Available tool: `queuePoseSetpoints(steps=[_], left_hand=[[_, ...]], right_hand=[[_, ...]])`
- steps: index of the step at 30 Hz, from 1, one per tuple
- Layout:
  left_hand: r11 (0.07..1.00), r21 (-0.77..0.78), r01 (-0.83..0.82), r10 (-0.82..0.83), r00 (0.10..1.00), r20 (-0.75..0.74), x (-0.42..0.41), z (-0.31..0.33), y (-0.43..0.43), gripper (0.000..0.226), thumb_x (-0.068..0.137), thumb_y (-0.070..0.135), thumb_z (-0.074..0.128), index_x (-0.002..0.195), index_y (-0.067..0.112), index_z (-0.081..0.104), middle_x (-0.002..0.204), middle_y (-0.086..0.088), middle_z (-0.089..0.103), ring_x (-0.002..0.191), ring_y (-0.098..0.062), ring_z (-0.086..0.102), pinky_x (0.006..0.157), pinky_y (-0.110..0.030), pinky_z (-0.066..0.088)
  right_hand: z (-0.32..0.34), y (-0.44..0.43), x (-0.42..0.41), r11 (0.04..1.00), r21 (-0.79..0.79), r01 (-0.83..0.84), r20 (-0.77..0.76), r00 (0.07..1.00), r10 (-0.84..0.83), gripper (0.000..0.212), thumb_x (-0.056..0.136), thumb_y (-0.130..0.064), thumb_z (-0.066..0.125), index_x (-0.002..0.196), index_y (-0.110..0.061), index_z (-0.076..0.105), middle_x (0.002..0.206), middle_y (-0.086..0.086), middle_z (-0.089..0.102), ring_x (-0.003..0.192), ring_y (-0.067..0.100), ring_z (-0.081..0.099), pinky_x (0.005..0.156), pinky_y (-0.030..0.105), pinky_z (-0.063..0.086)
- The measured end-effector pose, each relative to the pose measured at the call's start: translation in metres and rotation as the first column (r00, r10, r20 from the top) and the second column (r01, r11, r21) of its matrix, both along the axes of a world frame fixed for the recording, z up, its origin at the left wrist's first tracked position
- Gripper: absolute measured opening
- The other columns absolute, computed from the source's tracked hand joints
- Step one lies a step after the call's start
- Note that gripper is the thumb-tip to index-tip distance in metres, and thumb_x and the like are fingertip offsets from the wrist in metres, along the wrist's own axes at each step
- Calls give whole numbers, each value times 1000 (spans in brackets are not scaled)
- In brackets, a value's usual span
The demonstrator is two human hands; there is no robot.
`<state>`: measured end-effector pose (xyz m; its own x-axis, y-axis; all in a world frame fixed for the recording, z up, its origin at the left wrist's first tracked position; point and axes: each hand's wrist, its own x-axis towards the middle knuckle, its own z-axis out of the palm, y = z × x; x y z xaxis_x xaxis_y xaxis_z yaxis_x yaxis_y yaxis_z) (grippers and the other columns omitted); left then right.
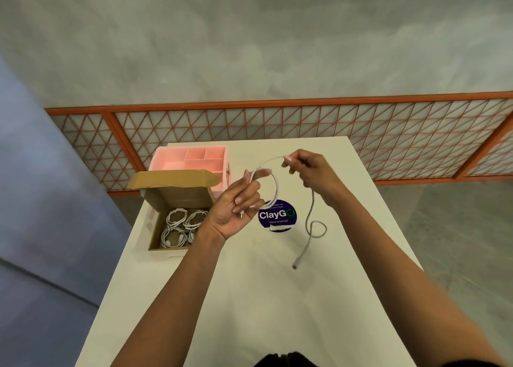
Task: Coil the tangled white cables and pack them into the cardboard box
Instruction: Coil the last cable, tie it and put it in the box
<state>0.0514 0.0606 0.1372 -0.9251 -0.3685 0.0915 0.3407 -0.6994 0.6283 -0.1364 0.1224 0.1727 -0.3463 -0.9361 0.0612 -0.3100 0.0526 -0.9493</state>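
A thin white cable (277, 185) is held above the surface (249, 297), between both hands. The left hand (236, 208) is closed on one end of it: the fingers pin the plug end near the palm, and one loop stands out from that hand, hanging over a round purple sticker (277, 215). The right hand (308, 169) pinches the cable farther along between thumb and fingertips, lifted just beyond the loop. From that pinch the rest drops to the surface, curls once into a small kink, and ends in a free plug (295, 264) lying flat.

The box (177, 197) sits open at the left of the surface, just beside the left wrist, with several coiled white cables (183, 225) already in it. A pink tray (191, 161) stands behind it.

The cable looks light, limp and a little springy, so a loop would likely open if let go. It seems best held where the turns cross, pinched together in the left hand, while the right feeds slack through loose fingers. The small kink in the tail may need smoothing out before it reaches the coil. The plug ends are the stiff parts and look like the safest places to grip firmly.
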Motion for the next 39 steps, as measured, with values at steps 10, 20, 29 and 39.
queuePoseSetpoints(steps=[10,20,29,39], left_hand=[[975,-114,-189,198,978,67,2,4,-6,57,89,31,56,140,14,38,57,3,64,46,-2,55,96,-37,51],[875,-292,-386,455,862,224,-8,-3,-19,44,103,23,31,146,19,30,112,-5,71,101,-18,68,98,-40,48],[766,-618,-179,503,765,402,-10,-14,-17,47,102,27,35,149,26,25,121,7,65,119,-13,57,108,-33,34],[803,-576,151,252,791,558,-8,-3,2,31,102,34,29,123,25,51,92,-8,75,95,-24,70,101,-36,45]], right_hand=[[-21,8,23,827,476,-300,-18,937,350,23,105,-25,30,102,-13,50,82,10,59,62,17,56,50,21,50],[-8,11,38,602,692,-399,-113,763,636,30,104,-28,31,101,-10,54,66,0,47,54,14,37,49,20,33],[22,7,37,656,623,-427,-334,613,716,31,101,-36,39,78,-32,59,83,-7,61,74,12,51,68,23,42],[42,3,15,885,338,-321,-470,757,454,35,92,-38,58,65,-17,64,47,-16,51,50,-2,47,51,9,34]])
